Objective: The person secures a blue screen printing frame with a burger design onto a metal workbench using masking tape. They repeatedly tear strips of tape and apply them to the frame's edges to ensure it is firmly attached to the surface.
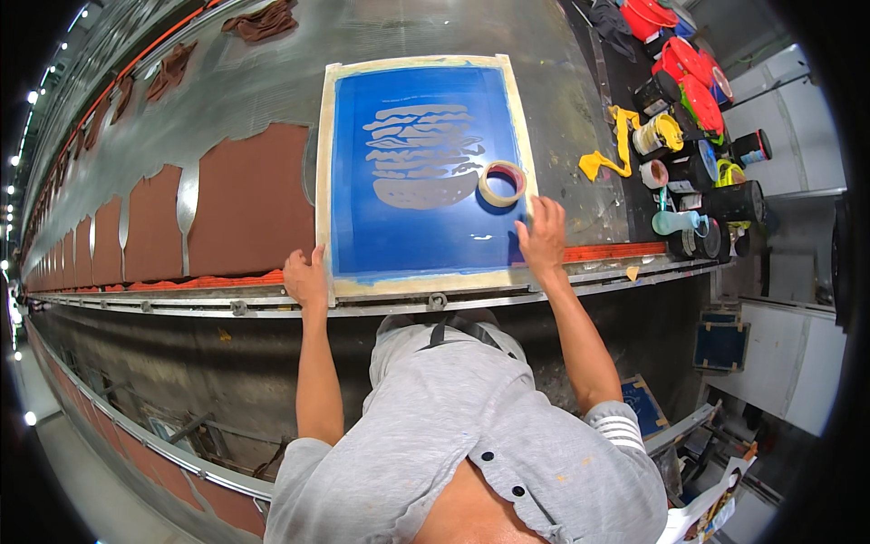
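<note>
A screen printing frame [424,239] lies flat on the long table in front of me, its blue mesh bordered by pale taped edges. A grey layered, burger-like design [421,186] shows in the mesh. On the mesh near the right edge rests a roll of masking tape [490,188]. My left hand [306,279] is beside the frame's lower left corner, thumb at its side and fingers apart over the table edge. Over the frame's right side, my right hand [545,238] grips the edge, thumb on the inner side and fingers along the outer.
Brown fabric pieces [249,204] lie in a row to the left along the table. Dark crumpled cloths [260,22] lie farther back. Ink tubs [698,168] and a yellow cloth [621,145] crowd the right. A metal rail [399,305] runs along the near edge.
</note>
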`<state>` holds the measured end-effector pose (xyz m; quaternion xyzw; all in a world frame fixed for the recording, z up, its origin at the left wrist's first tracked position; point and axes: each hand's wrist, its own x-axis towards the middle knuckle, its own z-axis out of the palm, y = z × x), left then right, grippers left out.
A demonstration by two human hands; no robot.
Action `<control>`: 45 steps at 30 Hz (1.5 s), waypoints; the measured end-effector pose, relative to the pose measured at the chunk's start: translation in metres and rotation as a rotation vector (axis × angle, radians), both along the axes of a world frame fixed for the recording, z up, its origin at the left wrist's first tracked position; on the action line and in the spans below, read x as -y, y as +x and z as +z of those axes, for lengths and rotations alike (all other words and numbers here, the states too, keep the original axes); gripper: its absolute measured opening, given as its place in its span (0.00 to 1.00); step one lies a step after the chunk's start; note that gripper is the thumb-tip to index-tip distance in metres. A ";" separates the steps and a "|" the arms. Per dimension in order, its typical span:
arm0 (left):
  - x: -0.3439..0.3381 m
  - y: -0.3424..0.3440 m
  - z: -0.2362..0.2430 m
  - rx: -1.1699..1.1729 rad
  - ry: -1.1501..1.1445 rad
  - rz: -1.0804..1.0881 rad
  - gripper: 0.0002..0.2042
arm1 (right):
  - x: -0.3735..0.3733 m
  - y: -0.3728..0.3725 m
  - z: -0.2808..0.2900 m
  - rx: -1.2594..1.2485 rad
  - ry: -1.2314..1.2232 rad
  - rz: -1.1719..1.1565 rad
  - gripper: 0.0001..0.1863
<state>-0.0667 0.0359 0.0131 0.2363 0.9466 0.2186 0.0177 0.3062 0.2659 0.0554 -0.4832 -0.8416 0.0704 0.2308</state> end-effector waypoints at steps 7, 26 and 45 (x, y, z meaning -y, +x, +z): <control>-0.071 0.096 0.058 0.319 0.580 -0.546 0.11 | -0.013 -0.045 0.008 0.022 -0.004 0.244 0.07; -0.042 0.124 0.058 0.512 0.587 -0.281 0.06 | 0.072 -0.060 0.074 -0.239 -1.004 0.507 0.19; -0.042 -0.058 0.006 1.056 0.643 0.233 0.06 | -0.148 0.093 0.007 0.449 -0.549 0.281 0.25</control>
